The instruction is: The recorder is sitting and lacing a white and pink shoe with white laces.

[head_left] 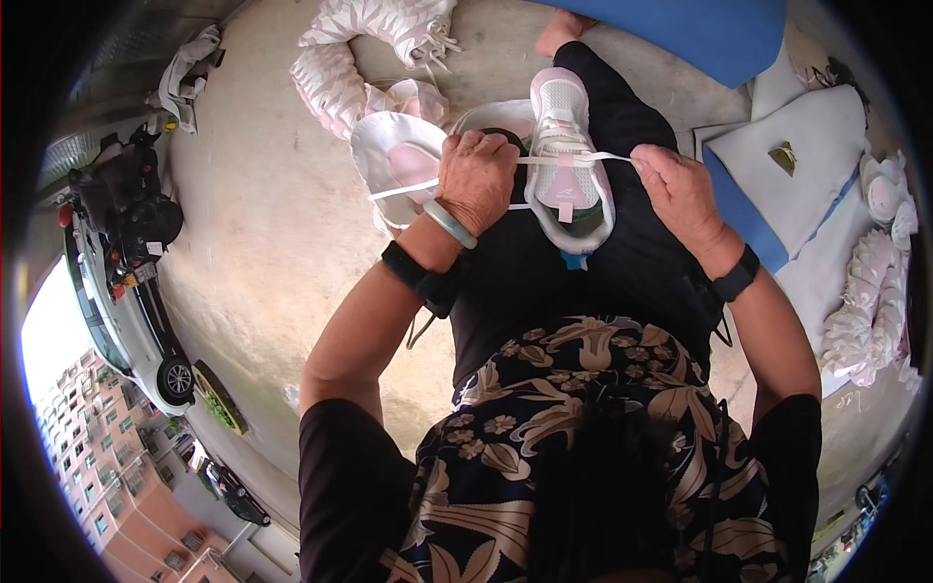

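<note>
A white and pink sneaker (pixel 560 95) lies on my lap, toe pointing away from me, its laces threaded across the front. My left hand (pixel 475 175) is closed round the white shoelace (pixel 620 156) on the shoe's left side, and a loose length sticks out past the fist. On the other side my right hand (pixel 677 189) pinches the lace, which runs taut across the tongue between both hands. Just beyond my left hand rests a white and pink shoe piece (pixel 377 143), partly hidden by that hand.
A curved row of nested white and pink shoe pieces (pixel 328 85) lies on the concrete floor (pixel 243 223) ahead left; another stack (pixel 860 306) is at the right. White padded sheets (pixel 792 146) and a blue mat (pixel 700 34) lie ahead right. A motor scooter (pixel 131 204) stands far left.
</note>
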Demonstrator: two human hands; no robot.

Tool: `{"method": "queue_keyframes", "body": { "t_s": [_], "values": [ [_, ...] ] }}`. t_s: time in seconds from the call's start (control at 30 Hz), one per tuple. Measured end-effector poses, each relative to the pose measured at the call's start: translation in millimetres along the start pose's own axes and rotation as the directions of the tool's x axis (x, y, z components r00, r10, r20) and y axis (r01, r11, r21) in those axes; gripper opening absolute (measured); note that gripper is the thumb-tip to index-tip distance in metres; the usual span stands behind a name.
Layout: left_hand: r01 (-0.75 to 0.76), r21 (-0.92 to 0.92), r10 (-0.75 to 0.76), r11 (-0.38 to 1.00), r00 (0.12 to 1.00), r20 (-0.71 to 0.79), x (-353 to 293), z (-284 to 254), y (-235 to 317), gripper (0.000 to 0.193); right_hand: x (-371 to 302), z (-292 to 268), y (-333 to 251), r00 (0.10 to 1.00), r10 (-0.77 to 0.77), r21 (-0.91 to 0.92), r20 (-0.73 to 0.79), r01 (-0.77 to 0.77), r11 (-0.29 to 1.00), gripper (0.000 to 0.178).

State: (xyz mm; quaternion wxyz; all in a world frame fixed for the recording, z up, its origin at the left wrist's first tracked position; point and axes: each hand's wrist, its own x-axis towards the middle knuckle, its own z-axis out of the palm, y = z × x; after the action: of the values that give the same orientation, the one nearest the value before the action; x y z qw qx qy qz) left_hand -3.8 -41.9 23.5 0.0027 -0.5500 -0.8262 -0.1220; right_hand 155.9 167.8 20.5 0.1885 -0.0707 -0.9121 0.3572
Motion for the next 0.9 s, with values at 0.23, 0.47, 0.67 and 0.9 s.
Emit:
{"method": "queue_keyframes", "body": {
  "t_s": [0.23, 0.47, 0.67, 0.9],
  "values": [
    [0.053, 0.167, -0.07, 0.984, 0.993, 0.095, -2.5, -23.7, -11.2, 0.004, 16.3, -1.9, 9.7, 1.0, 0.016, -0.055, 0.021, -0.015, 0.998, 0.01],
    [0.004, -0.064, -0.01, 0.998, 0.996, -0.088, 1.0, -34.4, -4.3, 0.018, 21.9, 7.1, 12.5, 0.998, 0.059, 0.008, -0.019, -0.059, 0.998, 0.004],
    [0.056, -0.235, -0.044, 0.97, 0.997, 0.055, 21.7, -10.4, 31.2, 0.029, 31.2, 5.1, 0.6, 0.996, -0.072, -0.003, -0.048, 0.072, 0.997, 0.011],
    [0.076, -0.217, -0.077, 0.973, 0.997, 0.006, 37.6, 5.8, 43.4, 0.023, 38.3, 9.9, 9.4, 0.997, -0.072, -0.089, -0.019, 0.07, 0.994, 0.015]
  ]
}}
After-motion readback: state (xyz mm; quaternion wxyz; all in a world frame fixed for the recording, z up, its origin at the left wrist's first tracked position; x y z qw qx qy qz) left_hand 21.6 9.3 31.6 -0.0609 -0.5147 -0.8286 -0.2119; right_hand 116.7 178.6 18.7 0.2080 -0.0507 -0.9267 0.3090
